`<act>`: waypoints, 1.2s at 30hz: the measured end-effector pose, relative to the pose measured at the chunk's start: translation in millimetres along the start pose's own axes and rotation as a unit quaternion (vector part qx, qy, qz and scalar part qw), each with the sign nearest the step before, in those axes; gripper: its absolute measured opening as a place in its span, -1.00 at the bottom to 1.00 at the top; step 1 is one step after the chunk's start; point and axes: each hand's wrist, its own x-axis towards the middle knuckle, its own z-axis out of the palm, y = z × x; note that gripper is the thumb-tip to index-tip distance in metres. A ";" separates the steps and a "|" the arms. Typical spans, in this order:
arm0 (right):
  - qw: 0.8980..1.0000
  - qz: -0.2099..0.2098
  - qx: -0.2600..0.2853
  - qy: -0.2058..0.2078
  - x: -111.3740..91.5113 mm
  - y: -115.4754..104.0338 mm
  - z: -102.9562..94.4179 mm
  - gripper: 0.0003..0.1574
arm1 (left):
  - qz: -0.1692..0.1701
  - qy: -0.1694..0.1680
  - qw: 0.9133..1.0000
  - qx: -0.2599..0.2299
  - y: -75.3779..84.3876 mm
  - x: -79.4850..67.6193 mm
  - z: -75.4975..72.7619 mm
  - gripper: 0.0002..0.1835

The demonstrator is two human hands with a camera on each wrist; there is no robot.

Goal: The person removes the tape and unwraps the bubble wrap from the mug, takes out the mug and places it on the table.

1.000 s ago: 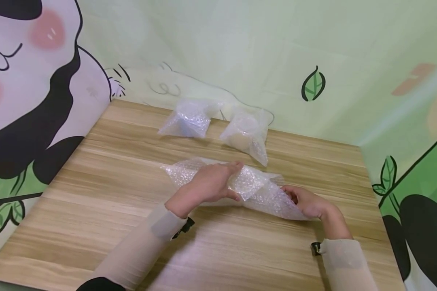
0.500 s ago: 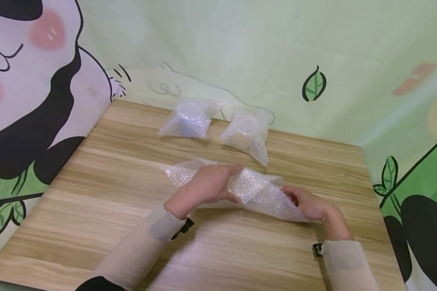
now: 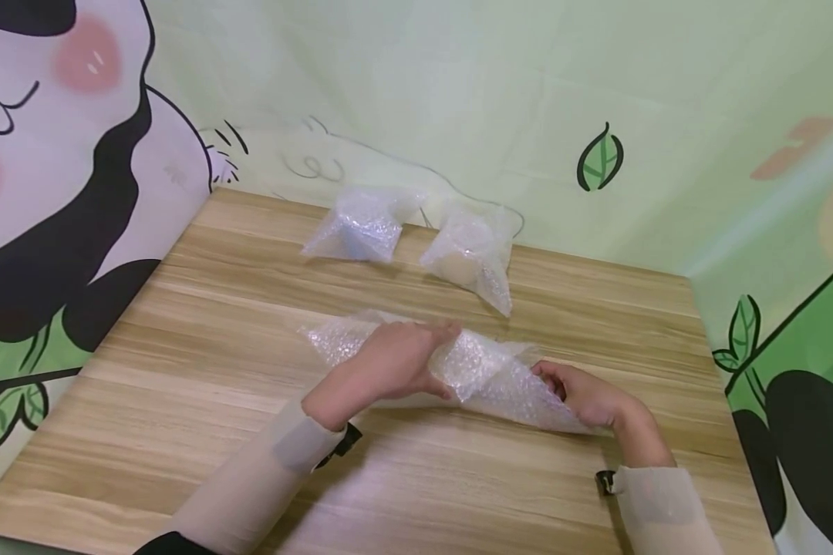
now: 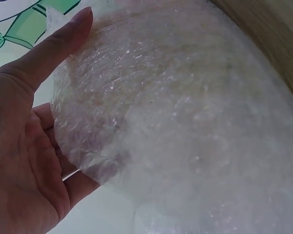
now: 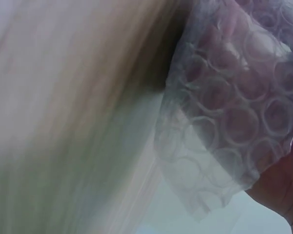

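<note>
A long bundle of clear bubble wrap (image 3: pixel 507 389) lies across the middle of the wooden table in the head view. My left hand (image 3: pixel 399 358) grips it from above near its middle, thumb on the near side and fingers over the far side. In the left wrist view, the left hand (image 4: pixel 27 151) has its thumb and fingers spread around the wrap (image 4: pixel 185 107). At the bundle's right end my right hand (image 3: pixel 586 393) holds the edge with curled fingers. Through the wrap (image 5: pixel 234 117) parts of that hand show in the right wrist view. What the bundle contains cannot be seen.
Two smaller bubble-wrapped packages stand near the table's back edge: a left one (image 3: pixel 364 227) with something bluish inside, and a right one (image 3: pixel 468 258) with something pale. The wooden table (image 3: pixel 201 370) meets a printed wall cloth (image 3: pixel 416 92) behind.
Both hands and the bundle have shifted slightly toward the near side, and the left hand a little to the left as well. The two packages behind have stayed put.
</note>
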 end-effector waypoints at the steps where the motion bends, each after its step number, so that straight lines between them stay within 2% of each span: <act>1: 1.000 0.003 0.005 0.000 -0.3 -0.3 1.0 -0.24 | 0.001 -0.001 1.000 0.002 0.3 -1.3 -0.4 0.19; 7: 0.999 0.007 0.041 -0.009 -2.2 -3.9 5.5 -0.04 | 0.011 -0.002 1.000 0.002 -0.4 -9.1 -0.8 0.16; 14: 0.998 0.001 0.053 -0.017 -7.3 -0.9 6.7 -0.02 | 0.018 -0.003 1.000 0.001 -1.5 -14.6 0.0 0.16; 16: 0.998 0.004 0.058 -0.016 -10.0 1.3 6.3 -0.04 | 0.018 -0.004 1.000 0.000 -1.5 -14.7 0.2 0.16; 19: 0.998 0.007 0.062 -0.005 -14.7 2.2 5.2 -0.20 | 0.016 -0.004 1.000 -0.002 -1.5 -14.3 0.9 0.16; 23: 0.998 0.005 0.045 0.050 -19.5 -3.8 4.7 -0.48 | 0.016 -0.003 1.000 -0.007 -0.9 -14.1 2.0 0.15; 26: 0.992 0.006 0.038 0.120 -20.4 -13.4 5.3 -0.50 | 0.019 -0.002 1.000 -0.011 -0.4 -14.4 2.9 0.14; 29: 0.983 -0.012 0.032 0.178 -20.1 -27.3 6.4 -0.43 | 0.021 -0.002 1.000 -0.010 -0.3 -14.7 3.7 0.14; 31: 0.979 -0.037 0.028 0.198 -20.1 -38.5 8.3 -0.41 | 0.022 -0.004 1.000 -0.008 -0.3 -14.9 4.0 0.14; 36: 0.972 -0.104 0.006 0.209 -21.2 -63.6 17.5 -0.42 | 0.028 -0.009 1.000 0.002 -0.6 -15.1 3.8 0.16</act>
